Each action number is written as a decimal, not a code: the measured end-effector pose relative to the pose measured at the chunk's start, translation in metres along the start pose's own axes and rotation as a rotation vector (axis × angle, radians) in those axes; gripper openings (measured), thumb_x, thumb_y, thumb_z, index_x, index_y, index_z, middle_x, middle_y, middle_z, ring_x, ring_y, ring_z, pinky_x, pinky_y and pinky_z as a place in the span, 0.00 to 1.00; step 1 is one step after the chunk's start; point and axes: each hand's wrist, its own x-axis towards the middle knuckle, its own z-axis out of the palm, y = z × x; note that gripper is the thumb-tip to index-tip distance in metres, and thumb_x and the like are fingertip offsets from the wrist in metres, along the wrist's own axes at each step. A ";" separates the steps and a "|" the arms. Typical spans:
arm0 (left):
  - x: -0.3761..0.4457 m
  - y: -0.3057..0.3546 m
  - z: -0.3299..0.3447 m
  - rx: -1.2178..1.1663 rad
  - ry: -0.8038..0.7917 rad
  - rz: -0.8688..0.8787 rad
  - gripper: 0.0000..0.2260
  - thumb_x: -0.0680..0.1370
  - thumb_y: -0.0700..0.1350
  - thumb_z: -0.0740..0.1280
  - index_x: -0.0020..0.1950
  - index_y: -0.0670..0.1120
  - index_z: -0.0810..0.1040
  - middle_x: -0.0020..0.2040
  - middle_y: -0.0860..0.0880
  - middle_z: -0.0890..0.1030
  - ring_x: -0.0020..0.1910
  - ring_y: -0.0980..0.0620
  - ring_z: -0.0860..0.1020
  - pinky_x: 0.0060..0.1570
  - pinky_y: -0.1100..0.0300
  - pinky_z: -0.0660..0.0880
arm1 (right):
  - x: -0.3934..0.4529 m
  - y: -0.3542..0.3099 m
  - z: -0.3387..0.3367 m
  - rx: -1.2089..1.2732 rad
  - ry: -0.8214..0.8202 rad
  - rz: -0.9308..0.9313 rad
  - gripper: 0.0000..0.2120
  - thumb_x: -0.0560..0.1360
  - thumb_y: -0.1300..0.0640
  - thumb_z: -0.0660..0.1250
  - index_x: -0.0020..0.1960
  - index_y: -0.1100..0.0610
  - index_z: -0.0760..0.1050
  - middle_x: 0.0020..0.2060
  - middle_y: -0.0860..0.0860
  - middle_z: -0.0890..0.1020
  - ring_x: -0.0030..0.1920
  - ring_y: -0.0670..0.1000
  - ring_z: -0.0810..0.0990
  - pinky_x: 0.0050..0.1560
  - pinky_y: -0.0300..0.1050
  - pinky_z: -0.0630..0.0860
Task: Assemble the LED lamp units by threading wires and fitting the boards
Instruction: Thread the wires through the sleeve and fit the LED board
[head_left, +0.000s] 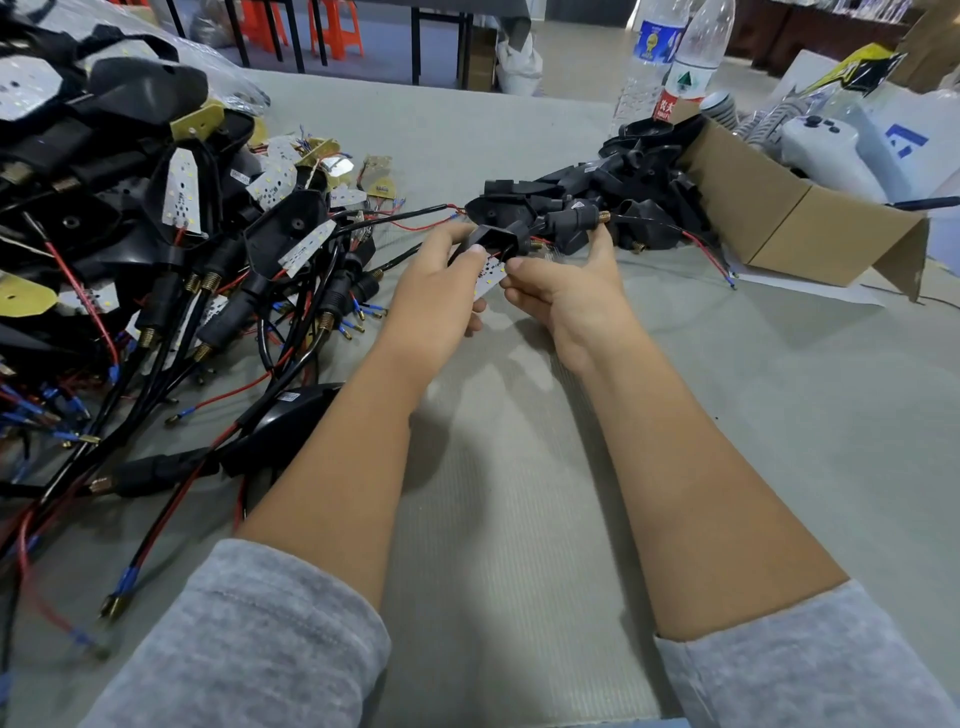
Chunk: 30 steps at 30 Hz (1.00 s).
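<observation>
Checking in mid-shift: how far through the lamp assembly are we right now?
Done: a large pile of wired units with boards fitted lies on the left. In hand: the left hand grips a black housing while the right hand pinches a white LED board at its opening. Left: a heap of bare housings beside the cardboard box.

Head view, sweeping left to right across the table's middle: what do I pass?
Pile of wired lamp units → left hand → LED board → right hand → cardboard box.
</observation>
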 end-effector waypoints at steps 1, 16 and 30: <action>0.000 0.000 0.000 -0.017 0.007 -0.012 0.08 0.82 0.44 0.58 0.57 0.55 0.74 0.43 0.51 0.76 0.32 0.55 0.73 0.29 0.61 0.73 | 0.001 -0.001 0.000 0.004 -0.005 0.009 0.28 0.71 0.74 0.67 0.62 0.52 0.64 0.44 0.58 0.80 0.36 0.53 0.80 0.37 0.42 0.79; 0.000 0.000 -0.001 -0.011 -0.118 -0.007 0.18 0.80 0.44 0.65 0.70 0.53 0.71 0.43 0.55 0.76 0.33 0.54 0.72 0.32 0.61 0.73 | 0.003 0.002 -0.001 0.135 0.074 0.025 0.33 0.73 0.76 0.64 0.64 0.45 0.58 0.42 0.58 0.79 0.36 0.50 0.79 0.41 0.41 0.80; 0.002 0.000 -0.002 0.025 -0.107 0.016 0.10 0.82 0.39 0.60 0.58 0.52 0.76 0.42 0.50 0.82 0.27 0.59 0.72 0.31 0.62 0.74 | 0.006 0.000 -0.005 0.104 0.128 0.017 0.33 0.74 0.65 0.69 0.73 0.49 0.58 0.45 0.52 0.79 0.40 0.50 0.76 0.41 0.42 0.73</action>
